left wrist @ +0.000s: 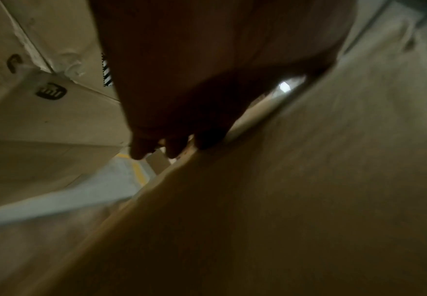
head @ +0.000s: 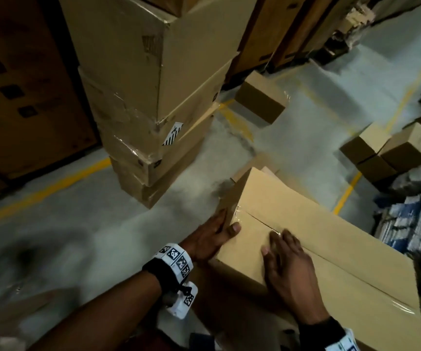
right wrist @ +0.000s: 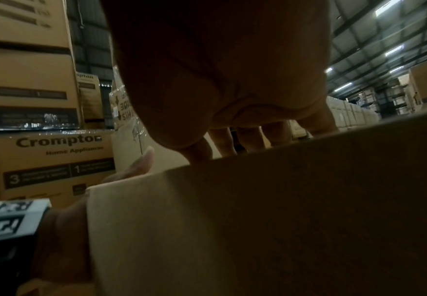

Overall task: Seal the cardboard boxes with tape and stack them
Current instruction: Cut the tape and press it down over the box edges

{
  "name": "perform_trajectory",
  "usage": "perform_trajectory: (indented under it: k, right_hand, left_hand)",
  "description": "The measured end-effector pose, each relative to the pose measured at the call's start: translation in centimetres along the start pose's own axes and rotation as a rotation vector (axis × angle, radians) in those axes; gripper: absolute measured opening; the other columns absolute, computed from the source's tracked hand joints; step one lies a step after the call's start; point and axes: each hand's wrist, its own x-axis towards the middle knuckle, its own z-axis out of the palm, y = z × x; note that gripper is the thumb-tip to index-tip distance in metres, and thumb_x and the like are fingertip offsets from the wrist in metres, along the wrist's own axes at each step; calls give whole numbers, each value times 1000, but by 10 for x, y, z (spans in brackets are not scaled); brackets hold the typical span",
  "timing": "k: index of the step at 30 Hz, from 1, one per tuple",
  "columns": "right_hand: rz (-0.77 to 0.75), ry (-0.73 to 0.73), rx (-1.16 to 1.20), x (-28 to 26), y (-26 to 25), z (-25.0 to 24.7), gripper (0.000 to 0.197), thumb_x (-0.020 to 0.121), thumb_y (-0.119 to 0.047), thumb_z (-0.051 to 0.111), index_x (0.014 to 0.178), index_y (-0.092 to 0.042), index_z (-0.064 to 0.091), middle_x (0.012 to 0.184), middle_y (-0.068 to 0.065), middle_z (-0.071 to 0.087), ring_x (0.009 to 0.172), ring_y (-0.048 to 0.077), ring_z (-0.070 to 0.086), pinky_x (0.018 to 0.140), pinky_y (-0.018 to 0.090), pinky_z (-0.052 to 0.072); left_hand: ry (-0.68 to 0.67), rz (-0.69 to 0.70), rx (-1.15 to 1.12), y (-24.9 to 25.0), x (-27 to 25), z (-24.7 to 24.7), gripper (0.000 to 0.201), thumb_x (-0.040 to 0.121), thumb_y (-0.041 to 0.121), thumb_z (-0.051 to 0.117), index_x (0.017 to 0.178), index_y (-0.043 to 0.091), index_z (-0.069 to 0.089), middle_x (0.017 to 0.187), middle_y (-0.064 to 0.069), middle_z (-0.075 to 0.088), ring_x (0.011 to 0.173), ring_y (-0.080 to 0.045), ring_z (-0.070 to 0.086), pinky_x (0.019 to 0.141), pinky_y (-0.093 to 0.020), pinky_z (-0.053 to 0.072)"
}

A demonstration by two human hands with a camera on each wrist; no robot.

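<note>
A long tan cardboard box (head: pixel 318 239) lies at the lower right with its top flaps shut and clear tape (head: pixel 394 304) glinting along the centre seam. My left hand (head: pixel 212 236) is at the box's near left end, fingers flat against the end face and thumb over the top edge. My right hand (head: pixel 287 269) lies flat on the top, fingertips at the seam. In the left wrist view the left hand's fingers (left wrist: pixel 172 148) run straight along the box wall (left wrist: pixel 283 200). In the right wrist view the right palm (right wrist: pixel 220 70) presses on the box top (right wrist: pixel 258 220).
A tall stack of taped cartons (head: pixel 153 97) stands just left of the box. Small sealed boxes sit on the grey floor behind (head: pixel 260 100) and at the right (head: pixel 386 150). Yellow floor lines (head: pixel 42 191) cross the concrete. Bundled blue-white packets (head: pixel 416 224) crowd the right edge.
</note>
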Motion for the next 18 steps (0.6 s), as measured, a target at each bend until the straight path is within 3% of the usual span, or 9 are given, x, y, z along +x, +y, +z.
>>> perform_trajectory:
  k: [2, 5, 7, 9, 12, 15, 16, 18]
  right_hand:
    - [10, 7, 9, 1, 0, 1, 53, 103, -47, 51, 151, -25, 51, 163, 9, 39, 152, 27, 34, 119, 53, 35]
    - [-33, 71, 132, 0, 0, -6, 49, 100, -42, 60, 145, -23, 59, 158, 7, 46, 149, 22, 38, 121, 46, 34]
    - [-57, 143, 172, -7, 12, -13, 44, 98, -41, 66, 137, -21, 66, 148, -1, 56, 145, 21, 43, 119, 37, 33]
    - [96, 170, 70, -19, 37, -24, 46, 96, -52, 63, 136, -31, 65, 150, -4, 54, 147, 32, 38, 116, 49, 36]
    - [484, 79, -6, -51, 102, -43, 60, 91, -65, 57, 146, -40, 51, 163, 10, 35, 146, 44, 32, 109, 64, 37]
    - [641, 71, 5, -89, 164, -56, 75, 87, -73, 44, 153, -37, 42, 154, 26, 36, 132, 51, 47, 102, 60, 46]
    - [636, 55, 3, -97, 176, -57, 78, 88, -73, 43, 155, -34, 41, 148, 27, 43, 127, 48, 52, 100, 55, 48]
    - [561, 51, 12, -106, 195, -55, 83, 88, -75, 40, 155, -26, 41, 138, 25, 56, 120, 42, 60, 95, 48, 52]
  left_hand:
    - [42, -31, 93, 4, -1, -8, 91, 75, 100, 40, 154, 55, 30, 158, 16, 45, 144, -11, 41, 123, -49, 31]
    - [222, -24, 245, 16, -4, -13, 77, 82, 87, 52, 147, 47, 45, 139, 22, 59, 124, -8, 57, 111, -40, 45]
    - [246, -1, 318, 33, -5, -14, 66, 90, 79, 51, 143, 41, 56, 135, 9, 67, 123, -19, 63, 106, -41, 49]
    - [240, -13, 345, 46, 7, -21, 61, 96, 72, 51, 144, 35, 59, 139, -5, 67, 126, -30, 62, 107, -45, 49]
    - [288, -51, 433, 74, 29, -38, 79, 84, 86, 53, 143, 33, 60, 138, -7, 66, 123, -33, 63, 105, -47, 49]
    - [457, 117, 779, 109, 42, -35, 46, 100, 47, 61, 134, 17, 61, 132, -11, 65, 121, -36, 62, 100, -46, 49]
    - [483, 201, 821, 120, 43, -24, 45, 100, 42, 61, 136, 15, 61, 134, -11, 65, 122, -36, 62, 102, -47, 49]
    - [465, 336, 836, 136, 35, 17, 56, 93, 49, 56, 136, 14, 66, 131, -13, 69, 118, -38, 66, 99, -48, 53]
